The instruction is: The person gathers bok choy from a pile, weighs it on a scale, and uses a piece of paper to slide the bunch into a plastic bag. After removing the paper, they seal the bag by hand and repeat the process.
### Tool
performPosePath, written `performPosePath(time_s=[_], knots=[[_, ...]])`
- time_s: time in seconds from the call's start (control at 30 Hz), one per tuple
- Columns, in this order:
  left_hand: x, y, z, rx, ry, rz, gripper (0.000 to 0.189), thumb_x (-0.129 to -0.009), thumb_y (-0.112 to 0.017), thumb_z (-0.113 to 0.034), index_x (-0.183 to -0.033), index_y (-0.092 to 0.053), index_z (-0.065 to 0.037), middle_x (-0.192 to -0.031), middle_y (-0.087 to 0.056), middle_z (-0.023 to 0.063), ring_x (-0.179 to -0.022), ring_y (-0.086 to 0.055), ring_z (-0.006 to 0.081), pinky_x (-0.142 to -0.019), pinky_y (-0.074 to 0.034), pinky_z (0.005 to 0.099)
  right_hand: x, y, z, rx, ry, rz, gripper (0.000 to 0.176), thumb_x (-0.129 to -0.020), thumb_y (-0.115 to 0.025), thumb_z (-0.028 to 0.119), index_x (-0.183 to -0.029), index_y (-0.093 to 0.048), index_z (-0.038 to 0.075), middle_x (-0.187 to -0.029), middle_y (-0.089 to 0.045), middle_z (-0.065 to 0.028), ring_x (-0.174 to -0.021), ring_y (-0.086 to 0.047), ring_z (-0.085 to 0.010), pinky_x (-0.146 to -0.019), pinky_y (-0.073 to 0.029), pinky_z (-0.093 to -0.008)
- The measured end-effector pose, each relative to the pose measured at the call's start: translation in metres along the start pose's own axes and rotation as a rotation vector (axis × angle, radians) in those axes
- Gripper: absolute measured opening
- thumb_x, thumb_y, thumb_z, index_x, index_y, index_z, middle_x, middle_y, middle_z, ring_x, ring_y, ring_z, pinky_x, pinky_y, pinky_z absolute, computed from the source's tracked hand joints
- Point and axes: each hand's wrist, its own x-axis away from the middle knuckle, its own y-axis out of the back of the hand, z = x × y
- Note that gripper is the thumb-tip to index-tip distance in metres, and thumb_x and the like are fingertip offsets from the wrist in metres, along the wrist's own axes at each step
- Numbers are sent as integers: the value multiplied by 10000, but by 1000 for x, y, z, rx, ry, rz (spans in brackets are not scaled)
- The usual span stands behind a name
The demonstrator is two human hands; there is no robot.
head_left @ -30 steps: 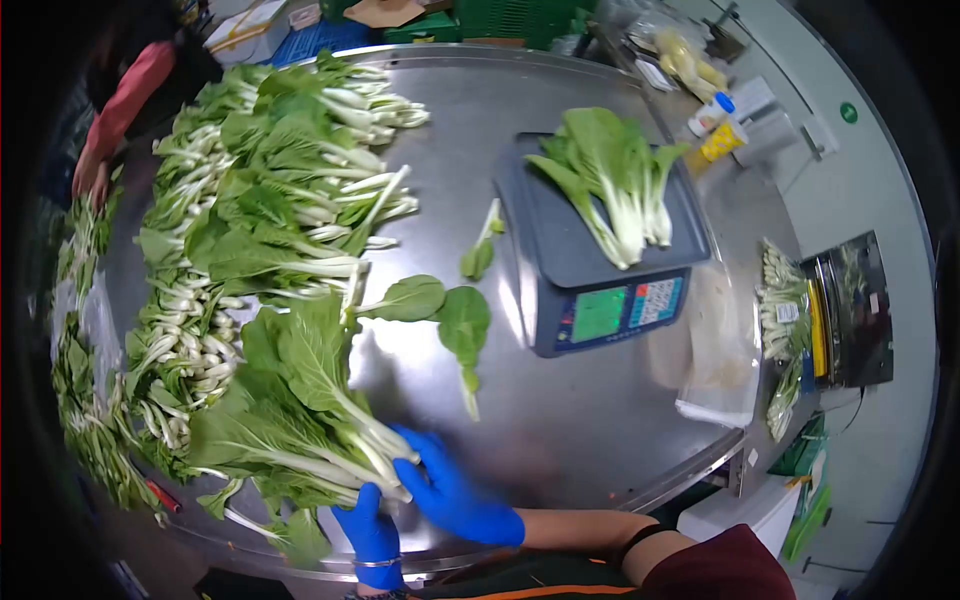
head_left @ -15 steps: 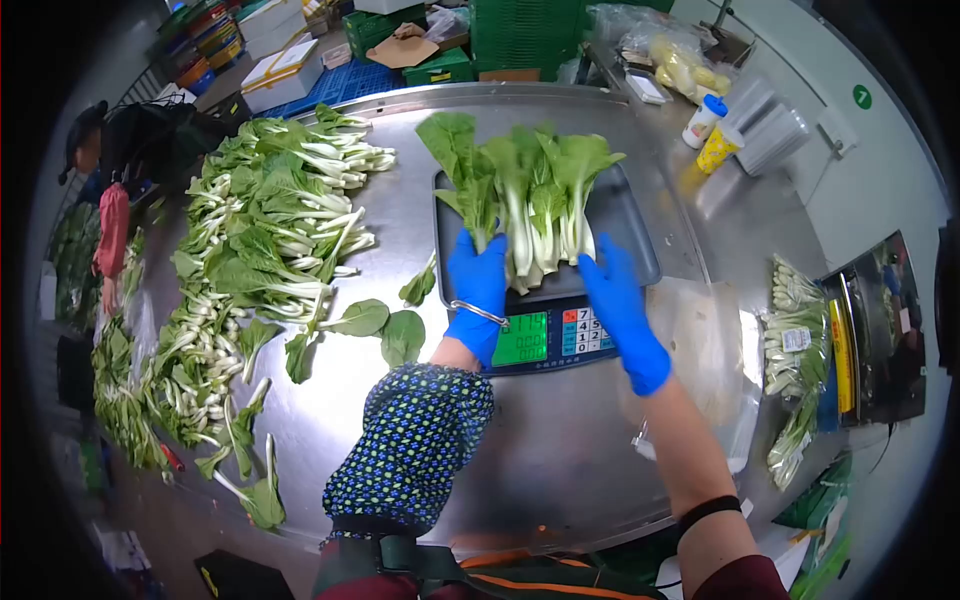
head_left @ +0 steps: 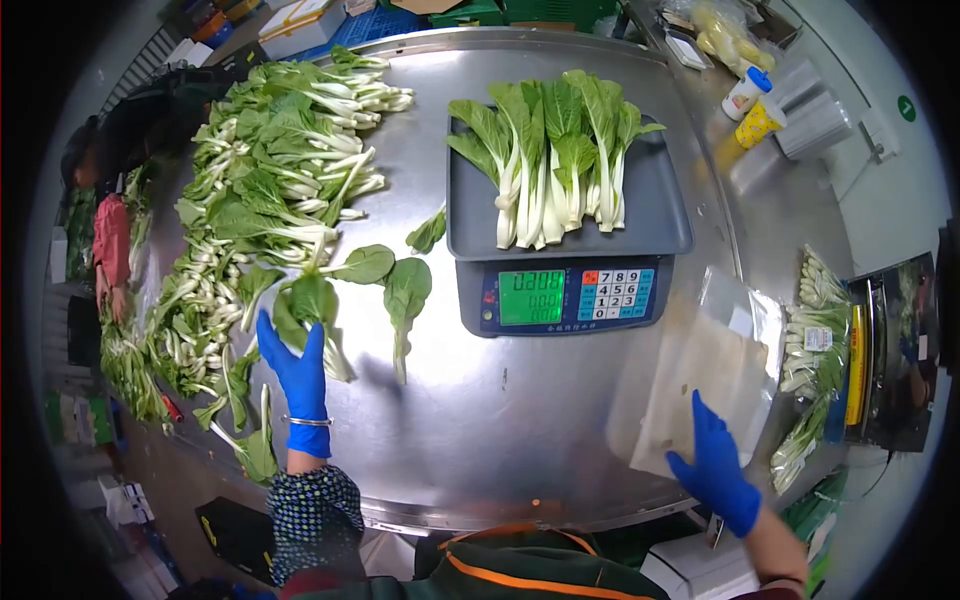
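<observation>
My left hand, in a blue glove, is at the lower left with thumb and fingers apart. A stalk of bok choy lies just beyond its fingertips; I cannot tell if they touch. My right hand, also gloved, hovers with spread fingers at the edge of a stack of clear plastic bags. On the scale's grey tray a row of bok choy lies side by side, leaves away from me. Below it the scale's display glows green beside the keypad.
A large heap of bok choy covers the table's left side. Bagged greens lie at the right by a black machine. Two cups stand at the far right. Another person's pink sleeve shows at the left.
Both hands have left the bok choy on the scale. My left went to the lower left, my right toward the bags. More stalks now lie on the table near my left hand. The view shifted.
</observation>
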Motion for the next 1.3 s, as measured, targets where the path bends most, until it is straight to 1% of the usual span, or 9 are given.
performPosePath(time_s=[0.07, 0.13, 0.3, 0.53, 0.57, 0.63, 0.97, 1.07, 1.3], knots=[[-10, -2, -46, 195, -62, 162, 634, -732, -634, -90, -1279, -325, -6, -1295, -343, 156, -1179, -344, 267, -991, -266, 360, 5, 24, 10, 110, 163, -73, 583, -719, -531, 74, -1272, -346, 68, -873, -542, -144, -753, -544, -320, -693, -422, -424], [-13, -17, -94, 199, -361, 221, 589, -701, -636, -56, -1236, -392, -20, -1221, -441, 127, -1132, -403, 253, -977, -280, 353, 20, 31, 7, 270, 542, 770, 339, -769, -505, 140, -1098, -522, 59, -976, -559, -82, -852, -543, -298, -717, -438, -379], [-11, -67, -175, 263, -690, 375, 492, -666, -636, -75, -1141, -504, -92, -1196, -466, 93, -1125, -387, 289, -940, -293, 376, 206, -72, -38, 67, 480, 1497, 221, -798, -486, 229, -921, -577, 70, -869, -601, -148, -766, -580, -272, -673, -465, -362], [10, -148, -254, 155, -1013, 426, 504, -701, -614, -199, -1178, -465, -133, -1060, -512, 51, -1042, -428, 258, -939, -254, 434, 239, -203, -32, -790, -504, 288, 139, -797, -517, 173, -847, -585, 62, -811, -603, -128, -721, -590, -261, -629, -467, -346], [15, -163, -269, 41, -973, 454, 534, -703, -610, -224, -1202, -441, -131, -1006, -514, 62, -1003, -441, 259, -925, -265, 431, 122, -118, 18, -104, -378, 588, 200, -827, -510, 148, -982, -588, 49, -855, -596, -153, -781, -584, -286, -703, -464, -318], [16, -189, -287, -82, -929, 462, 566, -705, -605, -248, -1225, -418, -129, -952, -517, 72, -964, -453, 259, -910, -275, 427, 36, -105, 40, -418, -377, -254, 209, -804, -517, 73, -998, -578, 22, -839, -591, -161, -781, -581, -271, -712, -457, -329], [4, -105, -239, 794, -307, -108, 484, -789, -561, -73, -1240, -389, -33, -1144, -479, 122, -1006, -467, 225, -867, -374, 350, 0, -90, 99, -1106, -219, -65, 232, -813, -534, 40, -1040, -581, 22, -915, -601, -110, -787, -584, -178, -715, -458, -280], [11, -31, -160, -91, -314, -102, 636, -779, -605, -106, -1309, -266, -8, -1287, -319, 165, -1197, -305, 277, -989, -257, 381, 16, -99, 58, -568, -101, -241, 258, -831, -523, 46, -1080, -548, -17, -941, -594, -83, -800, -556, -134, -742, -450, -279], [-38, 11, -141, 74, -197, -129, 552, -827, -537, -145, -1299, -288, 0, -1298, -326, 175, -1196, -318, 274, -996, -241, 368, -55, -21, -41, -854, -457, -679, 475, -856, -483, 110, -1296, -329, 18, -1229, -416, -116, -1047, -433, -158, -914, -339, -276]])
